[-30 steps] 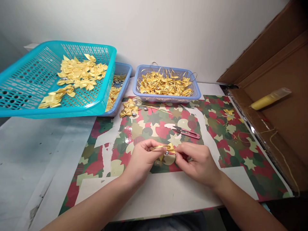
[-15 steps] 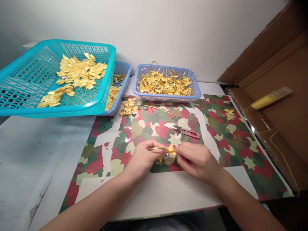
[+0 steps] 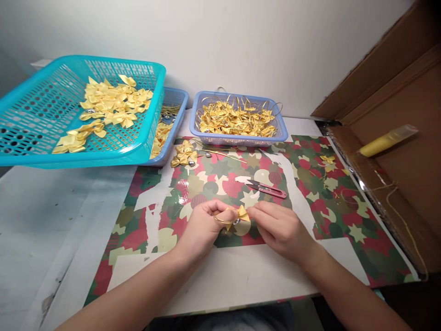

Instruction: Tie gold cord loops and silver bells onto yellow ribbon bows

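Between my hands is a yellow ribbon bow [image 3: 243, 213] with a small silver bell-like bead [image 3: 237, 221] at its lower side. My left hand [image 3: 206, 225] pinches the bow's left part between thumb and fingers, and a gold cord loop [image 3: 220, 221] curves out by the thumb. At the bow's right edge, my right hand [image 3: 277, 226] has its thumb and fingertips closed; the fingers hide exactly what they grip there. Just beyond the right hand lies a pair of red-handled thread snips [image 3: 267, 189].
A turquoise basket [image 3: 151, 133] of yellow bows rests partly over a blue basket [image 3: 178, 126] at left. Another blue basket [image 3: 237, 139] holds corded bows. Loose bows [image 3: 184, 154] lie nearby. Cardboard [image 3: 389, 92] stands at right, with a yellow tube [image 3: 389, 140].
Both hands have shifted slightly left with the bow. The bow has tilted a little, and the gold loop shows more openly beside the left thumb.
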### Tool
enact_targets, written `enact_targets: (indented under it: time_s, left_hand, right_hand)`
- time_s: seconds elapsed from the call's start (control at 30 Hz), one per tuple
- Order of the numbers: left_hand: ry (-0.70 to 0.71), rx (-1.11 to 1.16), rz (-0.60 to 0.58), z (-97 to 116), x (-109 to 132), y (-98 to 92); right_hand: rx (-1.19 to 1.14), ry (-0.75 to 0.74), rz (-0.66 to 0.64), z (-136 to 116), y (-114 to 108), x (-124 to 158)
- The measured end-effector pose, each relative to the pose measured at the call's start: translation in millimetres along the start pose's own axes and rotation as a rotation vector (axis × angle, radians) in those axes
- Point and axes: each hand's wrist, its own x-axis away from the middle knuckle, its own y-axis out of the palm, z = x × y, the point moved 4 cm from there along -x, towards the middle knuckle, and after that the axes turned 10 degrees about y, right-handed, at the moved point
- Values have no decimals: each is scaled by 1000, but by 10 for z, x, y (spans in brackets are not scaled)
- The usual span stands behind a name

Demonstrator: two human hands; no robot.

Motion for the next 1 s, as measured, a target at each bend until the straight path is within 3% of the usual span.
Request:
enact_targets:
  time_s: [0.27,0.6,1.0]
  left_hand:
    - [62,80,-42,16,16,-10]
    - [192,63,22,0,15,-49]
    - [155,8,44,5,1,-53]
  right_hand:
    - [-433,191,-34,84,106,2]
    - [-596,440,10,51,198,48]
    - [-358,221,42,22,111,17]
